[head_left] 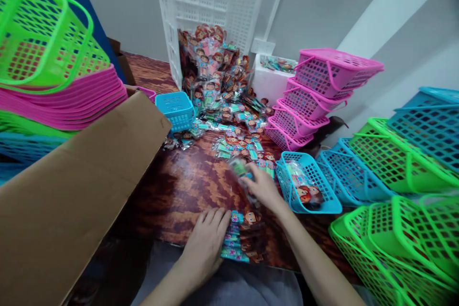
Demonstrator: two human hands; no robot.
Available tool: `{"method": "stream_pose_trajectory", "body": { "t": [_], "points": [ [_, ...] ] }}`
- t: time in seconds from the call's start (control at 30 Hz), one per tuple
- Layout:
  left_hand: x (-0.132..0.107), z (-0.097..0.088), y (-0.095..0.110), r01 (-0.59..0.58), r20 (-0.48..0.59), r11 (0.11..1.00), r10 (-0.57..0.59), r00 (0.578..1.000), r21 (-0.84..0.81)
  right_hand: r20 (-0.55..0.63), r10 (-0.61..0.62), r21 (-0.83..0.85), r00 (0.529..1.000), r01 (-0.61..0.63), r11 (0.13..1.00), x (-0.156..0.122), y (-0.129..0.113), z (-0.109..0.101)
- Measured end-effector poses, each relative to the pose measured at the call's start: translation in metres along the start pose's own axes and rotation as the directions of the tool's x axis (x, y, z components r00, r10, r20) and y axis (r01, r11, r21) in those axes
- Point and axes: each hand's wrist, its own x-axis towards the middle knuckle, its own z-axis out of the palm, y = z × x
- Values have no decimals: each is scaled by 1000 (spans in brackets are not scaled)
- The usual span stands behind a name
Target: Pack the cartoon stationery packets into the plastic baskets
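Observation:
My left hand lies on the table at the front edge, fingers extended side by side, its index side against a row of overlapping doll-shaped packets. These are flat, in clear wrap, with printed brown-haired heads to the right. Just beyond them, my right hand is closed on a clear-wrapped packet, blurred by motion. Farther back, loose doll-shaped packets lie spread on the table. A blue basket beside my right forearm holds several similar packets.
A white crate on its side spills a large heap of packets. Pink baskets with packets are stacked at the back right; green baskets stand at the right. A cardboard box and nested baskets fill the left.

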Motion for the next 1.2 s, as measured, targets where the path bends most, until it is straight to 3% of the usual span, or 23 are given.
{"method": "stream_pose_trajectory", "body": {
  "t": [0.07,0.17,0.27,0.43,0.57,0.6,0.67,0.73,0.77,0.83,0.9,0.97,1.07,1.2],
  "points": [
    [0,4,-2,-17,-12,1000,17,1000,1,200,-43,-213,979,87,973,-11,-7,12],
    [-2,4,-3,-44,-78,999,45,996,24,379,-112,-228,919,210,951,-33,-15,25],
    [-1,-7,0,-95,-133,990,108,985,105,444,-138,-182,885,240,954,-47,-17,26],
    [9,-29,1,-225,-14,960,231,973,168,495,-122,-185,860,242,952,-42,-13,23],
    [13,-33,2,-203,27,966,201,979,158,577,-127,81,807,98,992,-33,-2,13],
    [14,-32,4,-178,29,971,176,984,157,567,-130,164,814,43,986,-35,1,7],
    [16,-32,7,-137,45,977,132,990,164,434,-91,248,896,-22,969,-45,4,-8],
    [18,-31,9,-115,78,979,103,992,169,149,-48,187,988,20,982,-63,7,-28],
    [19,-30,9,-112,95,980,97,991,166,-19,-49,105,999,51,993,-72,10,-39],
    [20,-29,8,-115,112,981,98,989,154,-309,-82,-113,948,49,992,-88,20,-59],
    [22,-26,6,-125,109,983,111,988,137,-448,-114,-313,887,-36,949,-99,36,-71],
    [24,-24,5,-132,100,984,120,988,119,-439,-101,-446,893,-119,887,-103,51,-71],
    [29,-24,7,-99,73,992,94,993,80,-346,-66,-571,936,-154,806,-106,62,-53],
    [36,-31,5,19,-22,991,-22,999,-129,-312,-67,-570,948,-130,811,-111,52,-28]
  ]
}}
